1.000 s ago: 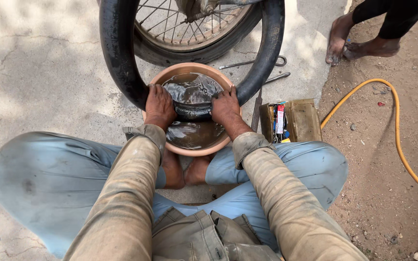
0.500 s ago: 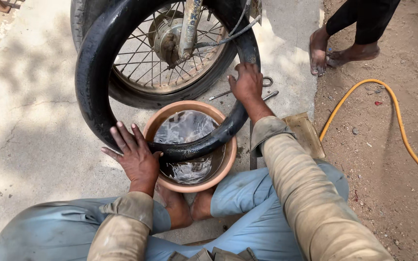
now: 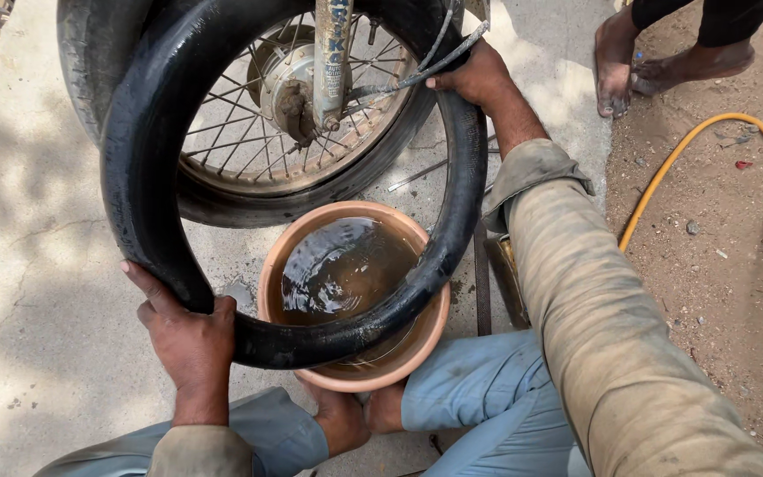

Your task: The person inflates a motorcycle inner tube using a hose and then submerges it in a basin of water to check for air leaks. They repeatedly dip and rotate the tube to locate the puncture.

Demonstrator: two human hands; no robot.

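Note:
A black inflated inner tube [image 3: 139, 168] loops around in front of me, its lower arc lying across a terracotta bowl [image 3: 434, 331] of murky water [image 3: 337, 269]. My left hand [image 3: 183, 331] grips the tube's lower left curve. My right hand [image 3: 474, 78] holds the tube's upper right side, arm stretched forward. Behind the tube stands a spoked motorcycle wheel [image 3: 284, 115] with its tyre on.
Another person's bare feet [image 3: 615, 57] stand at the upper right on dirt. A yellow hose [image 3: 708, 146] curves over the dirt on the right. My own feet [image 3: 355, 415] rest under the bowl. Metal tools [image 3: 426, 172] lie on the concrete by the wheel.
The tube has been lifted out of the water and turned; my right hand has moved up and away along it, my left hand has slid to the lower left curve.

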